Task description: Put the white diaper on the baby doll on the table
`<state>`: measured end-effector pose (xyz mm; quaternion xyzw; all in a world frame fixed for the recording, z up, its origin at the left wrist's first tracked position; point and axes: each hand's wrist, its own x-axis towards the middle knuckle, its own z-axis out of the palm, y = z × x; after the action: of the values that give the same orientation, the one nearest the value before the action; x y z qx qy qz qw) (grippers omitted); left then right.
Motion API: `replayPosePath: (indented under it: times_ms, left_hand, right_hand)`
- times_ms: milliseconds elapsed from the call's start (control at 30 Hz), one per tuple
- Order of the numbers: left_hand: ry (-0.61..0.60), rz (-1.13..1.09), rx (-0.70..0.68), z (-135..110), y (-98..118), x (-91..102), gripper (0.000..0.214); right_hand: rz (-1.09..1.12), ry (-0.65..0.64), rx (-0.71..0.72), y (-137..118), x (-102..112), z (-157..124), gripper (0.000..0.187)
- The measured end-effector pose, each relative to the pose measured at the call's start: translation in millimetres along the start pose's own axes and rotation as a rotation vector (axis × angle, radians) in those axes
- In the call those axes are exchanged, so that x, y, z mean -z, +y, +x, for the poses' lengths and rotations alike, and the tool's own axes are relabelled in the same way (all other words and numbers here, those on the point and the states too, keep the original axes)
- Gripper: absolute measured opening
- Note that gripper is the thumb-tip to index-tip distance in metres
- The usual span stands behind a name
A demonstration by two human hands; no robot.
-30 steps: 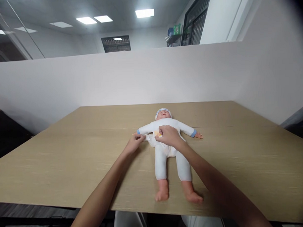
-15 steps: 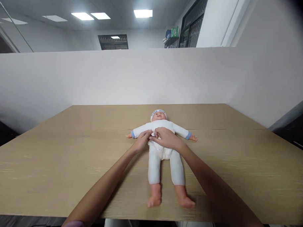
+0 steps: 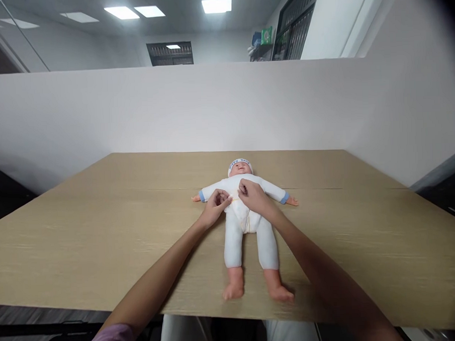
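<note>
Over the doll's (image 3: 246,215) belly, both hands, left (image 3: 214,206) and right (image 3: 254,196), pinch its white clothing.

Pale pink sleeve (image 3: 108,340) on left upper arm, frame 7 o'clock; forearm bare. Right arm bare to frame edge. White trousers (image 3: 179,334), 6 o'clock. Bare left hand (image 3: 216,206), right hand (image 3: 255,197).

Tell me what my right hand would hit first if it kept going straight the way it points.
Your right hand rests on the chest of the doll, fingers aimed away from you; straight on, it would likely meet the head first.
</note>
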<state>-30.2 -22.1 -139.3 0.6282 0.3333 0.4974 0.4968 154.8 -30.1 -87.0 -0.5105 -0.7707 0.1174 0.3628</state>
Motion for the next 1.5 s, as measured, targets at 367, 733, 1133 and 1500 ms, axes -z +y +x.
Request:
replayPosePath:
  times_ms: [367,733,1133,1500]
  left_hand:
    - [-0.502,0.669,-0.209,-97,67,-17.8,0.032]
    - [-0.178,0.856,-0.049,-81,42,-27.6,0.038]
    - [-0.184,0.735,-0.132,-65,27,-18.7,0.033]
    - [-0.223,0.642,-0.172,-63,31,-18.7,0.019]
  right_hand:
    - [0.165,-0.093,0.001,-59,32,-129,0.007]
    - [-0.228,-0.148,-0.142,-15,15,-126,0.013]
    - [-0.158,-0.074,-0.086,-7,5,-125,0.005]
    - [-0.101,-0.064,-0.088,-9,6,-133,0.01]
